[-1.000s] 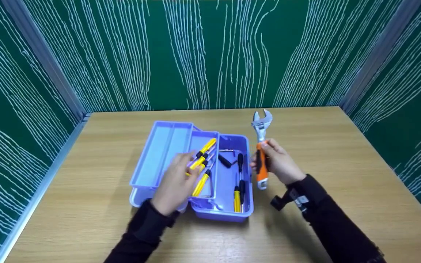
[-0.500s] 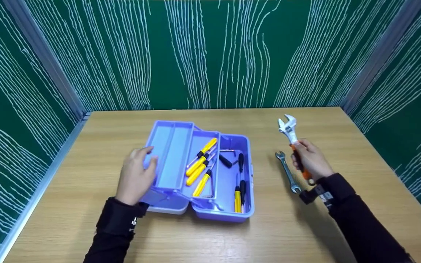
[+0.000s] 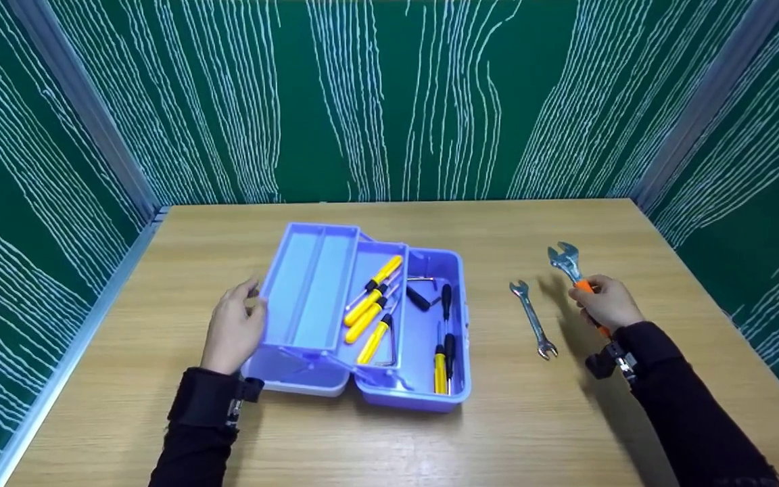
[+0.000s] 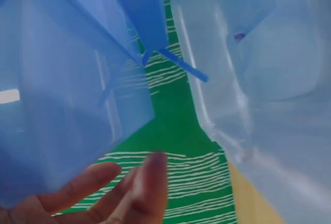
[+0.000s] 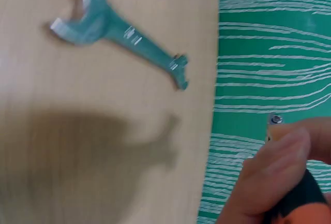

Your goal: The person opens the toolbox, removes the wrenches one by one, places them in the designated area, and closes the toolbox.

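Observation:
My right hand (image 3: 606, 304) holds an adjustable wrench (image 3: 567, 260) by its orange and black handle, above the table's right side. In the right wrist view part of that handle (image 5: 305, 214) shows under the fingers. A silver double-ended open-end wrench (image 3: 533, 319) lies on the table, left of this hand. My left hand (image 3: 234, 328) is at the left edge of the raised tray (image 3: 305, 291) of a purple toolbox (image 3: 423, 402). Its fingers (image 4: 150, 188) are loosely bent by the tray wall in the left wrist view; whether they touch it I cannot tell.
Several yellow-handled screwdrivers (image 3: 366, 321) and a hex key lie in the middle tray. In the toolbox's right compartment are black-handled tools (image 3: 446, 301) and a yellow-handled screwdriver (image 3: 439, 370). Green walls (image 3: 389, 101) with white lines enclose the wooden table (image 3: 389, 446).
My right hand has carried the adjustable wrench right and lowered it; the open-end wrench now lies on the table. My left hand has moved left from over the screwdrivers to the tray's outer edge.

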